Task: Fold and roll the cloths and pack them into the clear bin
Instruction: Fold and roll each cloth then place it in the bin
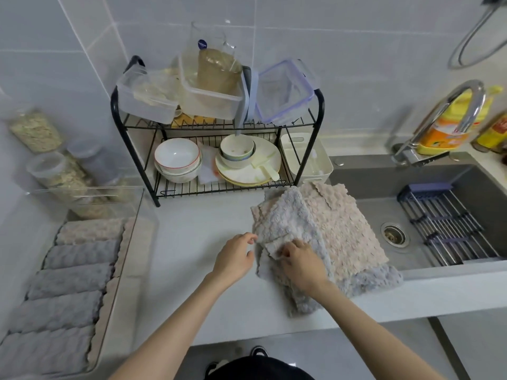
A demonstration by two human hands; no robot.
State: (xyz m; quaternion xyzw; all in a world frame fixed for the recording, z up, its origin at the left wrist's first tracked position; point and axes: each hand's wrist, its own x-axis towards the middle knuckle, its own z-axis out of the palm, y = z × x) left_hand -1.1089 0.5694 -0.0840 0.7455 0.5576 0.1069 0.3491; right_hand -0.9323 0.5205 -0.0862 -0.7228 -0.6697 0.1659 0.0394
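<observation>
The pile of cloths (348, 237) sits centre-right of the frame, overhanging the sink (384, 185). The nearer right hand (301, 266) pinches a corner of the top cloth (288, 220). The left hand (234, 259) hovers loose and empty just left of it, with the clear bin (90, 190) well apart at lower left.

White counter (192, 242) with clear bin (136, 242), dish rack (219, 189), cloths (343, 229)

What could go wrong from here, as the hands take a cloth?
The cloth pile hangs over the sink; the right hand, pinching the top cloth, might drag others in. A grey cloth lies at the counter's front edge and may slip to the floor. The nearly full clear bin may not fit more.
</observation>
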